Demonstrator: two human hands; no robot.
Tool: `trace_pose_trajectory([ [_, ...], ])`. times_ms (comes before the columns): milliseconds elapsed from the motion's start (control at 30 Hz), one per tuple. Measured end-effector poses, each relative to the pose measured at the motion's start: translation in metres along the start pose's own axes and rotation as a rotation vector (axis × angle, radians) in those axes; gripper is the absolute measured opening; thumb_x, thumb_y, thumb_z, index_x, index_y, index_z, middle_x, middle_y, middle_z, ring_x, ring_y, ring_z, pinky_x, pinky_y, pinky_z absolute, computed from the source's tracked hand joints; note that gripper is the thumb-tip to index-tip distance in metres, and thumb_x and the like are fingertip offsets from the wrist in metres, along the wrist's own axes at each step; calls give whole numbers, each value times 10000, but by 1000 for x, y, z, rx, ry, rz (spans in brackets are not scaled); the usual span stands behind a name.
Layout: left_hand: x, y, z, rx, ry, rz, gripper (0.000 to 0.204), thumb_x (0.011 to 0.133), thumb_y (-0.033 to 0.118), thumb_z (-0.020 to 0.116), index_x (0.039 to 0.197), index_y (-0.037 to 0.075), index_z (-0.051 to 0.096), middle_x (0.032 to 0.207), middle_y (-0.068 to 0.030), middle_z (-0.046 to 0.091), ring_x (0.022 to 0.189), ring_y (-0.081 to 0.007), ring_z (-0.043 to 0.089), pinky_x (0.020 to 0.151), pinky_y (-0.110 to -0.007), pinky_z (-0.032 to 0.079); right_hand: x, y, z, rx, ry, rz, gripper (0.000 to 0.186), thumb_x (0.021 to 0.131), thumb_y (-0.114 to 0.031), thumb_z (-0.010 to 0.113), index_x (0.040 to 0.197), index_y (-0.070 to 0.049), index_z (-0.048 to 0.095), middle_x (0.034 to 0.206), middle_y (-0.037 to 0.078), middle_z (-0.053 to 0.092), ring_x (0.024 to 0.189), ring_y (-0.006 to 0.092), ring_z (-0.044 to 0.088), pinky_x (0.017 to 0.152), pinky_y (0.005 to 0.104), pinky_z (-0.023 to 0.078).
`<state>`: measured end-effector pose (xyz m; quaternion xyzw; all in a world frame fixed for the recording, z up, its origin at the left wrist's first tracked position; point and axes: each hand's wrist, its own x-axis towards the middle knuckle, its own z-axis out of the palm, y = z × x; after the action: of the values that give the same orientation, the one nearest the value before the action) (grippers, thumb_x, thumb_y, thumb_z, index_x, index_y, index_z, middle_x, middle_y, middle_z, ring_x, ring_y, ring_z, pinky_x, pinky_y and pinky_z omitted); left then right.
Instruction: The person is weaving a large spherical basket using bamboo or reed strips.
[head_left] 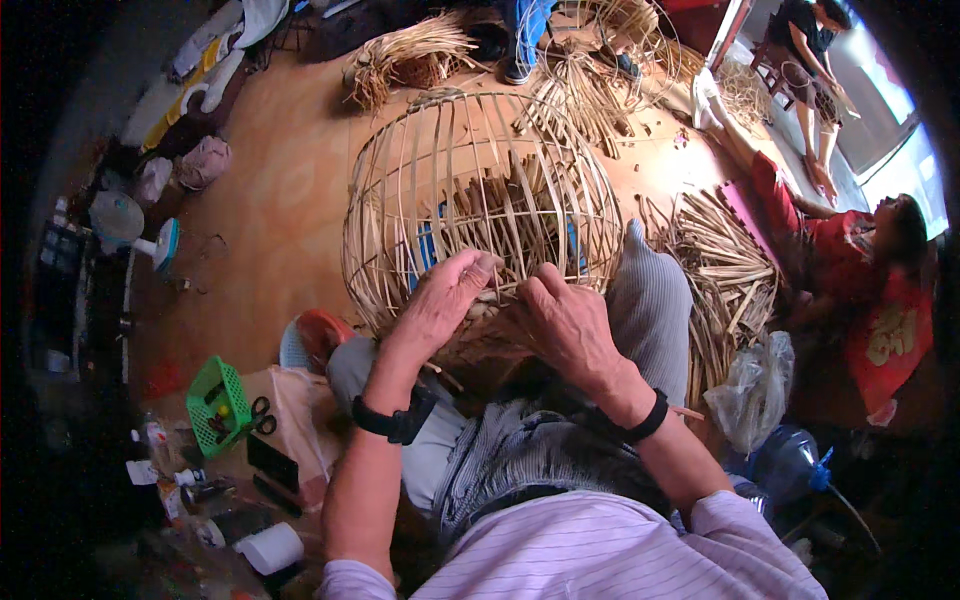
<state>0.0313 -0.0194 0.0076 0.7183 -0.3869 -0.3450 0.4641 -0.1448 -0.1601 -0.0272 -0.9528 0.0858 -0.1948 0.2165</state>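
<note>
A large round basket frame (400, 205) of thin, pale split-cane ribs and hoops stands before my knees, its weave open. At its near edge my left hand (447, 302) is closed, thumb and fingers pinched on the frame's strands. Just to the right, my right hand (570, 325) is also closed, with bent fingers gripping the same edge. Short pale strands show between the two hands, but their ends are hidden under my fingers. Through the ribs I see a bundle of dry stalks (490, 205) and bits of blue behind the frame.
Dry stalks (725, 265) lie heaped right of my knee, beside a person in red (840, 240). Farther off are a straw bundle (410, 60) and another seated person (805, 50). A green basket (212, 400), scissors (262, 415), and a plastic bag (755, 390) are near me.
</note>
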Motion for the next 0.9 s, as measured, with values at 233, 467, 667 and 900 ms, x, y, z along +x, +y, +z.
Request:
trace_pose_trajectory([
  [233,-5,-6,-6,49,20,51,570,1143,515,527,1165,-38,664,1012,-143,695,975,-241,638,945,-369,511,-16,-4,-29,172,37,203,311,832,-51,791,1075,-56,597,1055,157,577,917,376,652,764,446,546],
  [467,-1,-3,-3,142,-26,-27,565,1125,545,555,1109,-10,659,864,-90,642,834,-191,587,800,-401,512,-13,23,-35,344,120,240,258,911,-18,756,1136,-24,629,1079,176,603,966,406,608,842,444,519],
  [667,4,-3,4,252,20,-13,601,1122,577,544,1064,-14,634,848,-71,593,824,-193,548,768,-390,488,16,-6,-27,-147,-86,-40,407,844,-174,771,1201,-55,618,1055,143,614,1038,376,617,890,470,526],
  [900,6,-21,7,108,-23,-112,610,1121,582,548,1063,-19,633,877,-52,564,859,-178,523,814,-368,488,-5,4,-32,-53,-43,-5,255,858,-156,704,1033,-67,542,924,151,606,913,401,653,787,512,535],
])
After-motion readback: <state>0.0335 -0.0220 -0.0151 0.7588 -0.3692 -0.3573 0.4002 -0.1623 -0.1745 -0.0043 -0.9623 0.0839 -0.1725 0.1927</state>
